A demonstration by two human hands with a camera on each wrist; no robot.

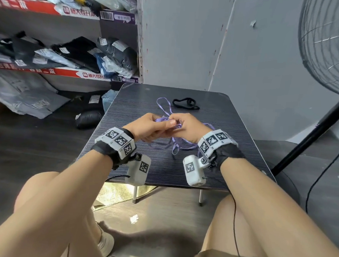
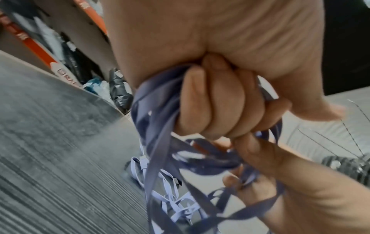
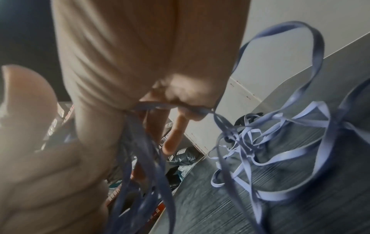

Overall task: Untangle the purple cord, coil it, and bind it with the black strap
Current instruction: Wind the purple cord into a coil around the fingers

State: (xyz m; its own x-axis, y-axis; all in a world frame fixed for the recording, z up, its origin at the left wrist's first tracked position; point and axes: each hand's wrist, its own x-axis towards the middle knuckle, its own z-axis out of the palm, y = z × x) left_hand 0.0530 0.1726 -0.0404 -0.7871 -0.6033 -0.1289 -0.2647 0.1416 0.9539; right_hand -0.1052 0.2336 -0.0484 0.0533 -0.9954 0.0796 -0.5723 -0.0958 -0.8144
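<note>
While the purple cord [image 1: 175, 146] is lying in a loose tangle across the middle of the dark striped table [image 1: 231, 150], both hands are meeting just above it. The left hand [image 1: 149, 126] is gripping a bunch of strands, and in the left wrist view its fingers [image 2: 212, 101] are curling tightly into the palm with several flat loops trapped between them and hanging down toward the table. The right hand [image 1: 190, 127] is touching the left at the fingertips; in the right wrist view its fingers [image 3: 188, 98] are pinching a few strands, with one finger sticking out straighter below. From that pinch one loop is arching up and over to the right, while other strands are trailing down to the heap of paler loops on the table. A further loop of cord is stretching away from the hands toward the far edge. The black strap [image 1: 185, 103] is lying on the table beyond the hands, just right of that far loop, with neither hand touching it. Shelves of bagged parcels [image 1: 71, 52] are standing to the left, and a standing fan [image 1: 327, 44] is at the right.
</note>
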